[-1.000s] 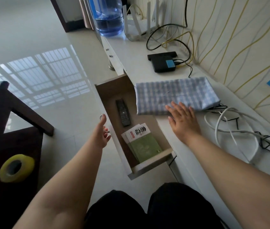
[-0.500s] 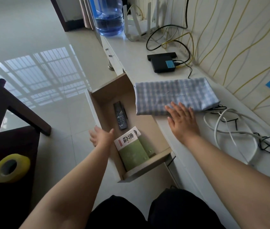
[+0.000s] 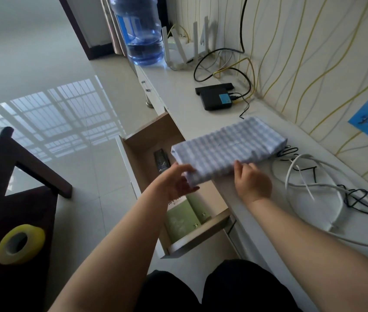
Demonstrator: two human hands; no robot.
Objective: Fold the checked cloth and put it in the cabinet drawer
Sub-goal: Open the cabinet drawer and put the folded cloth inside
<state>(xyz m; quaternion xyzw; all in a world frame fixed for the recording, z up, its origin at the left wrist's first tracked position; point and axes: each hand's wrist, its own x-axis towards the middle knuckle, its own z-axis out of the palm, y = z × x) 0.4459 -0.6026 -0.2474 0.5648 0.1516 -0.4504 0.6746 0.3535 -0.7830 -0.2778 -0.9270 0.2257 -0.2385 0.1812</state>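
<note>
Cabinet (image 3: 203, 113) top carries the folded cloth (image 3: 228, 149), its near-left end overhanging the open drawer (image 3: 147, 140). Both hands grip the cloth's near edge: left hand (image 3: 176, 183) curled round the overhanging corner above the drawer, right hand (image 3: 251, 183) pinching the edge over the cabinet top. In the drawer: remote (image 3: 161, 162), green books (image 3: 183, 218). White cable (image 3: 336, 199) coiled just right of the cloth.

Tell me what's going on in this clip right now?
A person is putting away a folded checked cloth. Both hands grip its near edge, the left hand at the corner over the open drawer, the right hand further along on the cabinet top. The cloth lies partly on the top and partly over the drawer, which already holds a remote and green books.
</note>
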